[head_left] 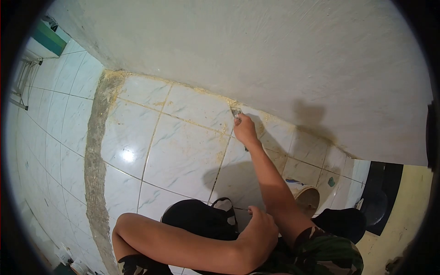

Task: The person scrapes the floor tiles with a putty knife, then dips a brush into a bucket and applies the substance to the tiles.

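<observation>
My right hand (246, 130) grips a putty knife (236, 112) by its handle, with the fingers wrapped around it. The metal blade meets the joint where the floor tiles (192, 142) run up to the grey wall (238, 50). Yellowish crumbly residue (197, 90) lies along that joint and in the tile seams. My left hand (261, 229) rests low by my right forearm, its thumb apart from the fingers. Nothing shows in it, though the fingertips are partly hidden.
A bucket-like container (308, 200) stands right of my right arm, with a small blue-and-white item (294, 182) by it. A rough cement strip (95, 160) crosses the floor at left. A metal rack (27, 80) stands far left; a black panel (382, 195) is at right.
</observation>
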Demonstrator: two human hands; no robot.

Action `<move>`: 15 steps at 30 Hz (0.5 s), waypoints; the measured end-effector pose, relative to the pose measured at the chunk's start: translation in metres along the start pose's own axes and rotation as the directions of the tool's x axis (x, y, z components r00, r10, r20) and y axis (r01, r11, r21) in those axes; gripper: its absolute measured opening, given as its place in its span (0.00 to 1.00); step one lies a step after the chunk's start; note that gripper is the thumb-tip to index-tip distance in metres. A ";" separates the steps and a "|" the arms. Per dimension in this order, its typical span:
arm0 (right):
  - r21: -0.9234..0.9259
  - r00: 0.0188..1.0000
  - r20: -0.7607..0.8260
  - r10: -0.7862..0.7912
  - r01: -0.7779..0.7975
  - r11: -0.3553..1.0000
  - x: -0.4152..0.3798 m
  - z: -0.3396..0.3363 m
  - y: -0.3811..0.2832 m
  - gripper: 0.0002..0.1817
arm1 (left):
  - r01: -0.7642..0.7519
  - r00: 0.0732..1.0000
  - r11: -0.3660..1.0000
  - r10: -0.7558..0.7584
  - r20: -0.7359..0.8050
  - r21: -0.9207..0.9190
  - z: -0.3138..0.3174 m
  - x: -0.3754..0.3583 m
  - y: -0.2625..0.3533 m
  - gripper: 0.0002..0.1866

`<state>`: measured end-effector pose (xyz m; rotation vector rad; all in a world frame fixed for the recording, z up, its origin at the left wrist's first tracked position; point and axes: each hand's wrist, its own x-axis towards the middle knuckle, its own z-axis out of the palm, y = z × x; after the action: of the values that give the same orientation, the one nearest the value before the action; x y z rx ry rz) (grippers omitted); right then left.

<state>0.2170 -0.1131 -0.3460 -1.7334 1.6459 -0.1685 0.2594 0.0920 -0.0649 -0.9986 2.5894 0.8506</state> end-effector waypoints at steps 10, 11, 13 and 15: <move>0.145 0.989 -0.137 0.052 -0.032 0.989 -0.001 0.020 -0.001 0.18 | 0.001 1.000 0.996 -0.001 0.004 0.092 -0.001 -0.008 -0.004 0.25; 0.145 0.989 -0.139 0.052 -0.031 0.989 -0.003 0.020 -0.001 0.18 | 0.000 1.000 0.996 0.000 0.003 0.094 -0.001 -0.008 -0.004 0.25; 0.190 0.989 -0.138 0.057 -0.030 0.981 -0.006 0.019 -0.002 0.17 | 0.007 0.999 0.993 -0.002 -0.036 0.120 0.002 -0.007 -0.003 0.24; 0.211 0.988 -0.136 0.068 -0.038 0.977 0.013 0.017 -0.007 0.17 | 0.042 0.998 0.996 -0.037 -0.060 0.084 0.008 -0.001 0.003 0.23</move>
<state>0.2347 -0.1180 -0.3594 -1.5472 1.7090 -0.4331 0.2583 0.0992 -0.0691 -1.0619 2.6202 0.7056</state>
